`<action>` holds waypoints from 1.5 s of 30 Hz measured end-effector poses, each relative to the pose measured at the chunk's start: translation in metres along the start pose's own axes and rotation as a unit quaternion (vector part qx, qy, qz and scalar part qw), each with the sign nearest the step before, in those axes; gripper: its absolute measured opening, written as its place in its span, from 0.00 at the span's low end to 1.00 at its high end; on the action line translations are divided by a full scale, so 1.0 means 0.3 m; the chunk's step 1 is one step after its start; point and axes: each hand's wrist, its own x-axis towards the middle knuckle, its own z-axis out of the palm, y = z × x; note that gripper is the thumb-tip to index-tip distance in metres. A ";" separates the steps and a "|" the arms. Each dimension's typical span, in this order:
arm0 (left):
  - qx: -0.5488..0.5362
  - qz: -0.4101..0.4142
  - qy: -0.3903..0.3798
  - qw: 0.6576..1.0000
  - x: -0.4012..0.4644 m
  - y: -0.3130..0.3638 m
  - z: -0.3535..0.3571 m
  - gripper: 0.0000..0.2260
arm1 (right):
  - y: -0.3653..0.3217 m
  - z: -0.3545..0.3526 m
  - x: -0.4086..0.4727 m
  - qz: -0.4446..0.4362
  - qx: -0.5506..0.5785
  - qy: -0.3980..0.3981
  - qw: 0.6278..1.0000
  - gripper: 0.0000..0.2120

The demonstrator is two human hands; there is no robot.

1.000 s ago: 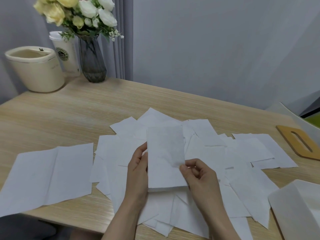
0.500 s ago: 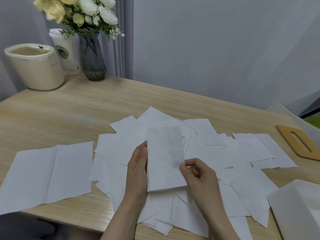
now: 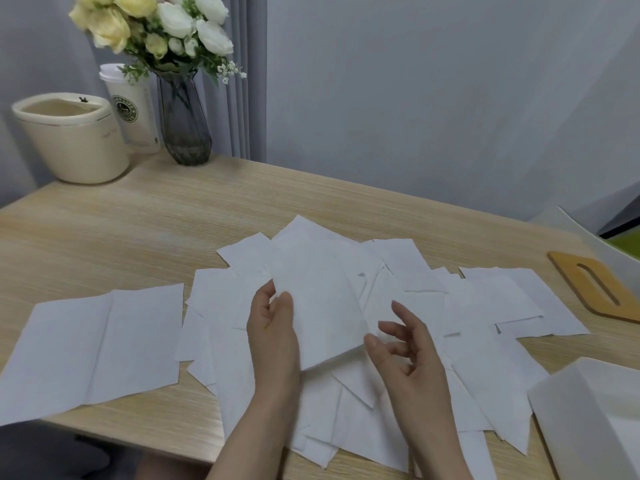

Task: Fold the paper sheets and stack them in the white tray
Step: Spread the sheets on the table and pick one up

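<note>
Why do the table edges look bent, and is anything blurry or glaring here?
Head view: the wide-angle lens bows the table edge; lighting is soft and even, with no glare; the right hand looks slightly motion-blurred; white tray is cut off at the corner.

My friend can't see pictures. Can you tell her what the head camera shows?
A person's left hand holds up a folded white paper sheet, while the right hand hovers open beside it. Underneath, loose white paper sheets lie scattered on a light wooden table. A white plastic tray sits at the right, and a grey glass vase of flowers stands far left.
</note>
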 end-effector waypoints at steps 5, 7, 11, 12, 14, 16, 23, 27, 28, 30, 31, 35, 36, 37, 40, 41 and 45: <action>-0.102 -0.043 0.065 0.992 -0.077 0.014 0.107 0.12 | -0.022 0.030 -0.036 -0.002 0.091 -0.039 0.995 0.30; -0.122 -0.046 0.042 0.991 -0.128 0.011 0.139 0.13 | -0.020 0.036 -0.040 -0.017 0.090 -0.038 0.995 0.27; -0.108 -0.015 -0.046 0.993 -0.153 0.019 0.132 0.17 | -0.016 -0.016 -0.012 -0.021 0.080 -0.004 0.997 0.21; -0.098 -0.007 -0.071 0.993 -0.138 0.026 0.115 0.19 | -0.017 -0.038 0.000 -0.028 0.071 -0.001 0.997 0.21; -0.047 0.001 -0.123 0.991 -0.101 0.040 0.075 0.24 | -0.020 -0.088 0.022 -0.036 0.051 -0.009 0.998 0.22; 0.042 0.008 -0.175 0.984 -0.070 0.054 0.039 0.28 | -0.026 -0.137 0.039 -0.037 0.025 -0.027 0.999 0.22; 0.108 0.027 -0.240 0.964 -0.138 0.064 0.076 0.18 | -0.052 -0.264 0.031 -0.059 -0.001 0.005 0.998 0.13; 0.112 0.030 -0.266 0.957 -0.211 0.051 0.165 0.17 | -0.082 -0.351 -0.001 -0.092 -0.079 0.088 0.989 0.11; 0.122 0.030 -0.278 0.952 -0.231 0.047 0.188 0.17 | -0.092 -0.383 -0.010 -0.100 -0.092 0.106 0.985 0.10; 0.141 0.028 -0.303 0.942 -0.270 0.036 0.235 0.17 | -0.108 -0.457 -0.022 -0.103 -0.112 0.131 0.980 0.11; 0.151 0.027 -0.318 0.936 -0.288 0.028 0.258 0.17 | -0.113 -0.499 -0.026 -0.100 -0.124 0.141 0.977 0.11; 0.202 0.035 -0.379 0.902 -0.365 -0.022 0.343 0.17 | -0.094 -0.672 -0.042 -0.094 -0.183 0.167 0.964 0.10; 0.216 0.041 -0.391 0.894 -0.387 -0.037 0.364 0.17 | -0.081 -0.714 -0.048 -0.087 -0.185 0.174 0.963 0.10; 0.230 0.046 -0.400 0.886 -0.409 -0.049 0.387 0.17 | -0.065 -0.755 -0.054 -0.077 -0.177 0.180 0.964 0.10; 0.269 0.082 -0.434 0.856 -0.471 -0.093 0.450 0.15 | -0.017 -0.864 -0.073 -0.048 -0.154 0.196 0.967 0.10; 0.282 0.100 -0.444 0.845 -0.488 -0.111 0.468 0.14 | -0.001 -0.895 -0.078 -0.039 -0.160 0.201 0.966 0.09; 0.342 0.186 -0.458 0.799 -0.540 -0.181 0.528 0.14 | 0.055 -0.986 -0.090 -0.026 -0.238 0.231 0.943 0.06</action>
